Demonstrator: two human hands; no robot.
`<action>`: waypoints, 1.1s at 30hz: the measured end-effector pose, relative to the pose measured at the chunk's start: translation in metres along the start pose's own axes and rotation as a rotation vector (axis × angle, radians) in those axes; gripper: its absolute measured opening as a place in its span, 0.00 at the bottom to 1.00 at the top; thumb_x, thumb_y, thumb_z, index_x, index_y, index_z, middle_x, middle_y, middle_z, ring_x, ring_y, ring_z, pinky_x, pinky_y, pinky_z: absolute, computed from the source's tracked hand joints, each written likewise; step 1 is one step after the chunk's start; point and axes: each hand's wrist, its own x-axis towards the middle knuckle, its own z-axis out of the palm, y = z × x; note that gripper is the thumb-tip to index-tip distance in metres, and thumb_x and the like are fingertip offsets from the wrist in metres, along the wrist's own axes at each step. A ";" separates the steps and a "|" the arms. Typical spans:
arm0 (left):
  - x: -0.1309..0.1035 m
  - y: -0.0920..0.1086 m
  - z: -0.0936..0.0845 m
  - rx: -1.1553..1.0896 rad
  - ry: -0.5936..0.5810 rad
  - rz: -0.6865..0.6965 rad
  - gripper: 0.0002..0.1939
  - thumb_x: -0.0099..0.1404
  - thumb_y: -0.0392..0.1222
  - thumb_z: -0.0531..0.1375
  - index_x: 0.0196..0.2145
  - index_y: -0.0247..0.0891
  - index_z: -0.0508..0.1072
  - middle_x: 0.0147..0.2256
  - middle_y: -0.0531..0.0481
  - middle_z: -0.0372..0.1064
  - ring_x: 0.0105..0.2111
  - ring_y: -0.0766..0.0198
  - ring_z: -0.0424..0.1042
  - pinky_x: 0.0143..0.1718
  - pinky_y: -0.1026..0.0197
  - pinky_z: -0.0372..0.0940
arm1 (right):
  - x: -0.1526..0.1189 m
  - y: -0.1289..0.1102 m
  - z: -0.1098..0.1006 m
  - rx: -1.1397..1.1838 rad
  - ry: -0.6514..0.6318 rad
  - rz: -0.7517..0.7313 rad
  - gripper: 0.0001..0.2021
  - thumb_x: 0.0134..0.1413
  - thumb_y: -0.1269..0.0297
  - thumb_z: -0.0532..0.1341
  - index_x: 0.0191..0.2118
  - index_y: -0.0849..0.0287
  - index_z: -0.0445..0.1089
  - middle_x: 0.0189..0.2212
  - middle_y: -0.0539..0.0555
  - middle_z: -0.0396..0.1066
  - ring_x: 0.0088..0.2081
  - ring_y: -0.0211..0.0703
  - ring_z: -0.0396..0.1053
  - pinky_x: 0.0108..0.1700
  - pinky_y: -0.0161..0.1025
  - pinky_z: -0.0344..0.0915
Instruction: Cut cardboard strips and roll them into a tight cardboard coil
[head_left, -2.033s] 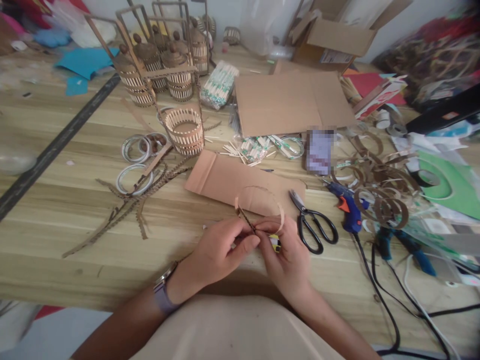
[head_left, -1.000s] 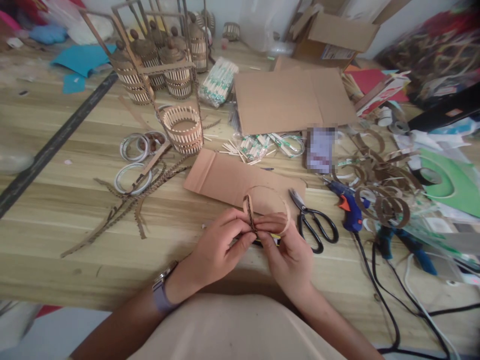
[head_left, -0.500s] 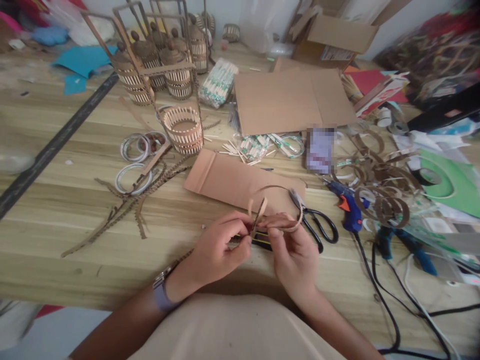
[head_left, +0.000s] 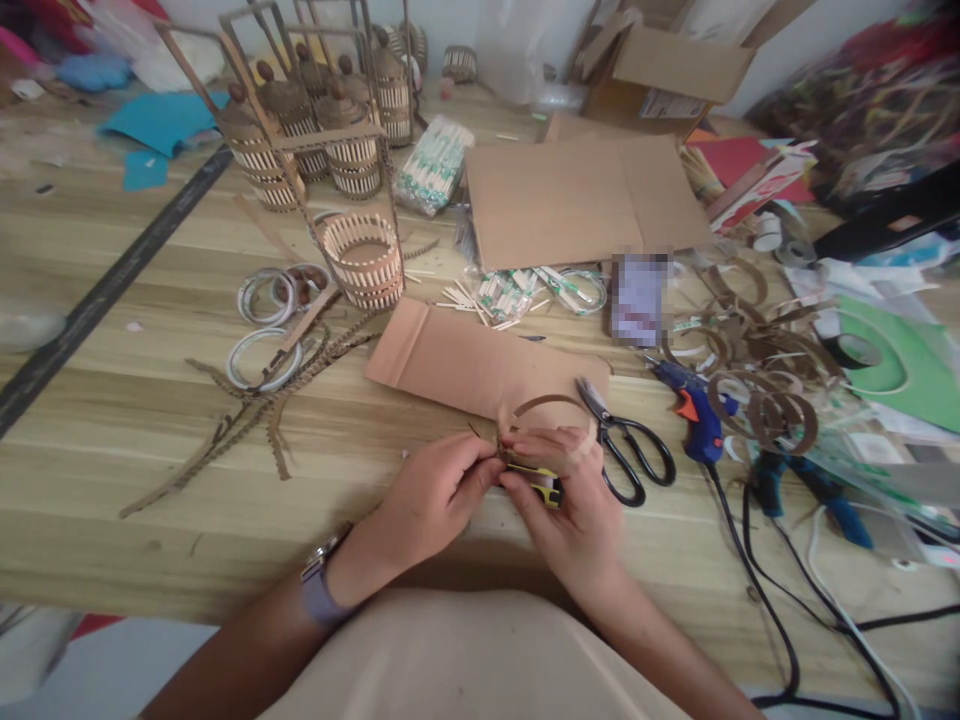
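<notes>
A curled cardboard strip (head_left: 553,402) loops up between my hands above the table. My left hand (head_left: 442,485) pinches its end between thumb and fingertips. From the other side my right hand (head_left: 574,490) grips the strip, its fingers partly covering the loop. The fingertips of both hands nearly meet, so the pinched part is mostly hidden. Beneath them lies a yellow and black utility knife (head_left: 546,486), half covered by my right hand. Black-handled scissors (head_left: 637,450) rest just right of that hand, touching a flat cardboard piece (head_left: 457,355).
Small stick baskets (head_left: 364,265) with tall handles stand at the back left. Tape rolls (head_left: 264,358) and corrugated strips (head_left: 225,430) lie on the left. To the right are a blue glue gun (head_left: 701,415), pliers (head_left: 814,490), cables and a heap of cardboard rings (head_left: 765,410).
My hands have drawn together, the right turning and shifting slightly left. The strip's loop has dropped and now sits partly behind my right fingers; more of the knife shows.
</notes>
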 end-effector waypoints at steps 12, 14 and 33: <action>0.000 -0.004 0.001 0.094 0.002 0.133 0.14 0.76 0.40 0.48 0.34 0.38 0.67 0.32 0.48 0.71 0.34 0.61 0.70 0.36 0.61 0.65 | 0.001 0.004 0.001 0.253 -0.051 0.284 0.03 0.57 0.66 0.65 0.38 0.52 0.75 0.35 0.52 0.80 0.38 0.47 0.78 0.39 0.43 0.75; -0.001 -0.005 0.002 0.132 0.001 0.172 0.14 0.76 0.40 0.47 0.35 0.38 0.68 0.33 0.47 0.72 0.35 0.60 0.70 0.38 0.60 0.65 | 0.002 0.004 0.001 0.245 -0.052 0.242 0.04 0.57 0.69 0.64 0.35 0.52 0.74 0.35 0.52 0.80 0.38 0.47 0.78 0.39 0.45 0.75; -0.003 0.002 -0.002 0.005 -0.025 0.039 0.12 0.73 0.48 0.54 0.36 0.37 0.69 0.31 0.51 0.71 0.31 0.63 0.70 0.32 0.63 0.61 | -0.002 -0.001 -0.001 0.082 0.046 0.007 0.08 0.58 0.75 0.61 0.39 0.53 0.70 0.35 0.52 0.78 0.40 0.46 0.76 0.46 0.48 0.67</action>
